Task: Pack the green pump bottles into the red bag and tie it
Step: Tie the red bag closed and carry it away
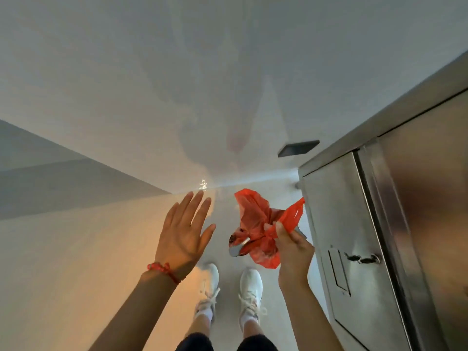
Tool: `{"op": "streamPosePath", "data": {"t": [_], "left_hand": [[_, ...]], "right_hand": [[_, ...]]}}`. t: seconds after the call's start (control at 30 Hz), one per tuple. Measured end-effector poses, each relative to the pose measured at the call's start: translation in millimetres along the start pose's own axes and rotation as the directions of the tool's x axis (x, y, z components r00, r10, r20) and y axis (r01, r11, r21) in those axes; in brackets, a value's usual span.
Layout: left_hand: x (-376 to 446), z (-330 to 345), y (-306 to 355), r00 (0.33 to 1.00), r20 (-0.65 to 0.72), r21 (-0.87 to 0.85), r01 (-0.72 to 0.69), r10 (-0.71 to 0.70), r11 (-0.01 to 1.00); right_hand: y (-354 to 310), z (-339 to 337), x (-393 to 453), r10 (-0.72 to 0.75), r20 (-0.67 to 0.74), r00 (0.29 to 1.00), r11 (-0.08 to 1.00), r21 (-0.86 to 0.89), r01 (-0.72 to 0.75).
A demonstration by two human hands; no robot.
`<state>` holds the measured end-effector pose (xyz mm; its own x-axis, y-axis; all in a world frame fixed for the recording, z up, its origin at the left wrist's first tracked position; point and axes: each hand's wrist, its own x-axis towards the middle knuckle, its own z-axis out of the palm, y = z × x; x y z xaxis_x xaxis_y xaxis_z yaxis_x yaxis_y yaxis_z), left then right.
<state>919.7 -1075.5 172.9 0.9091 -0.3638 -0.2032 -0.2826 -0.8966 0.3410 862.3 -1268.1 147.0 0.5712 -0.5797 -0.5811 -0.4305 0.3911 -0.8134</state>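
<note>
Head view, right hand pinching crumpled red bag, left hand spread open, empty, no legible writing

Soft bright light, warm orange glow lower left, glare on floor, wide-angle bending

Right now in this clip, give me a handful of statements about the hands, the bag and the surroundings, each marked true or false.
1. The right hand grips the red bag by its gathered plastic. True.
2. The left hand also holds the bag. False: it is open, fingers spread, apart from the bag.
3. A red string bracelet sits on the left wrist. True.
4. Green pump bottles stand on the floor by the shoes. False: no green bottles are visible.
5. A steel cabinet stands to the person's right. True.
6. The person wears black shoes. False: the white sneakers are plainly white.
</note>
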Motion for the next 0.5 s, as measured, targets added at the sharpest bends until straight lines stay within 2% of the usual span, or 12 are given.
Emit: {"op": "streamPosePath", "data": {"t": [0.27,0.5], "left_hand": [[63,132,-54,0.998,0.030,0.027,-0.060,0.059,0.998],[91,212,-79,0.994,0.107,0.039,-0.022,0.017,0.999]], "right_hand": [[106,21,120,0.008,-0.037,0.999,0.999,0.052,-0.006],[159,29,179,0.035,-0.070,0.997,0.998,0.049,-0.031]]}}
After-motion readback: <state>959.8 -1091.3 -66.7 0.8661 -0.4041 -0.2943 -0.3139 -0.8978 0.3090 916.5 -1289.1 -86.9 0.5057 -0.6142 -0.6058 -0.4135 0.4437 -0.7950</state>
